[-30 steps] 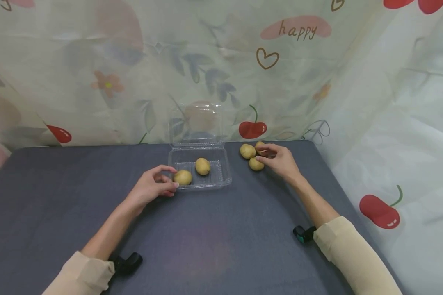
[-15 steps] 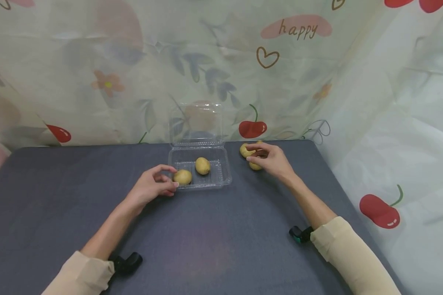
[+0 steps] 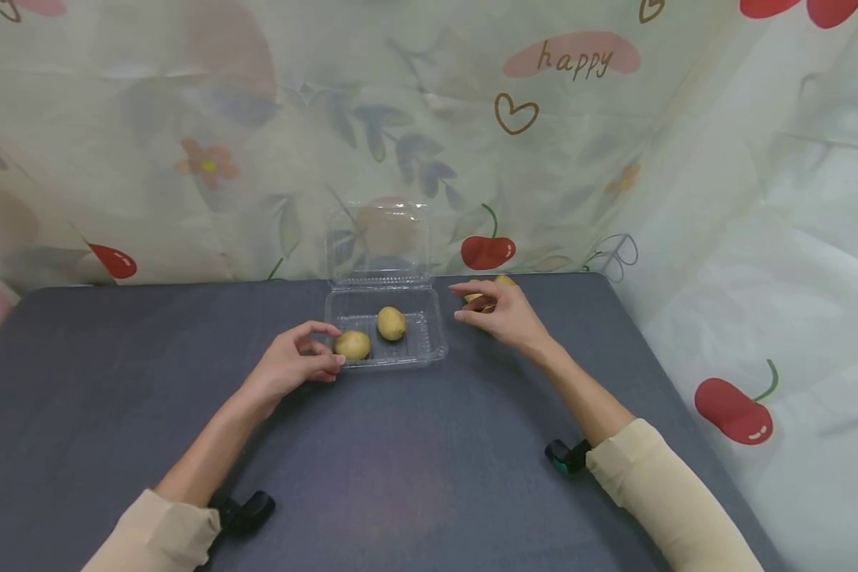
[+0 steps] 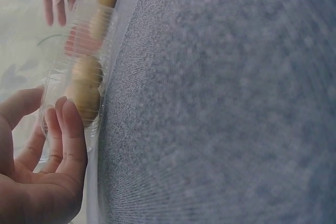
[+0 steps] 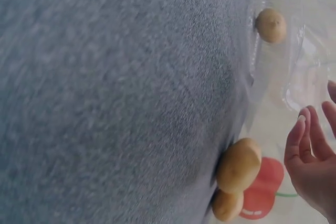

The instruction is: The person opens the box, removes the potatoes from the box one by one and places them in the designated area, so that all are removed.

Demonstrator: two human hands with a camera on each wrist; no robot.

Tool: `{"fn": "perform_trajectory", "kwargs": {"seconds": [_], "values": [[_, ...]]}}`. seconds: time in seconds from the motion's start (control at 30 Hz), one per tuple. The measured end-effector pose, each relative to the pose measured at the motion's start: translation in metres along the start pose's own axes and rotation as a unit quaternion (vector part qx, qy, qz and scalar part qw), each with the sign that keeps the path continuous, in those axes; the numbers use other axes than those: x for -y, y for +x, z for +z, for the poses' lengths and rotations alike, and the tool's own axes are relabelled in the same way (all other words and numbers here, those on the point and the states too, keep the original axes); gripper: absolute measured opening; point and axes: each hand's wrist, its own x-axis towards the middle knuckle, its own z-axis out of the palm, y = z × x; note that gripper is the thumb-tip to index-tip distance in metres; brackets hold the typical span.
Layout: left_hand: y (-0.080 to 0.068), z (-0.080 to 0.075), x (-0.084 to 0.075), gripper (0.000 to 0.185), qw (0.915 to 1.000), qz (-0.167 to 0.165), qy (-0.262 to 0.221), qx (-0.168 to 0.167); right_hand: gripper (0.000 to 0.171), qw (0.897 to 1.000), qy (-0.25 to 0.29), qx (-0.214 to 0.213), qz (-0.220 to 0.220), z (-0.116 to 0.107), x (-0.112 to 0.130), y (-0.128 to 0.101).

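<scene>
An open clear plastic clamshell box [image 3: 423, 338] stands near the table's back edge, its lid [image 3: 379, 238] raised. Two potatoes lie inside: one at the left front [image 3: 352, 345], the other nearer the middle [image 3: 391, 324]. My left hand [image 3: 296, 361] holds the box's left end, thumb in front and index finger at the top. To the right of the box, my right hand [image 3: 504, 316] hovers with fingers spread and nothing seen between them. Behind it are loose potatoes [image 3: 504, 280], partly hidden; the right wrist view shows two, a larger potato [image 5: 239, 165] and a smaller one [image 5: 228, 205].
A dark grey cloth [image 3: 386, 461] covers the table. A printed curtain [image 3: 257, 119] hangs right behind the box and the potatoes, and another sheet [image 3: 779, 278] hangs along the right side. Each wrist carries a black device [image 3: 246, 512].
My right hand has shifted left from the loose potatoes toward the box, now covering more of them in the head view. My left hand and the box stay put.
</scene>
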Motion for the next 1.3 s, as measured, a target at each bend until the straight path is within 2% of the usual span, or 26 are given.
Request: {"fn": "perform_trajectory", "kwargs": {"seconds": [0.23,0.57,0.87,1.13,1.3], "values": [[-0.001,0.000,-0.001,0.051,1.0000,0.003,0.000,0.000,0.043,1.000,0.010,0.015,-0.002,0.009,-0.001,0.006],[-0.002,0.001,-0.002,0.052,0.9999,0.001,0.011,-0.001,0.042,0.998,0.001,0.032,-0.046,0.024,0.000,0.016],[0.001,0.001,0.000,0.062,0.9999,0.007,0.007,0.001,0.042,0.999,0.006,0.042,-0.033,0.038,0.000,0.022],[0.001,0.000,0.001,0.063,0.9999,0.009,0.007,0.007,0.042,0.998,-0.035,0.049,-0.034,0.047,-0.001,0.030],[0.001,0.000,0.001,0.063,0.9999,0.011,0.005,0.007,0.040,0.997,-0.056,0.035,-0.035,0.052,0.002,0.033]]}}
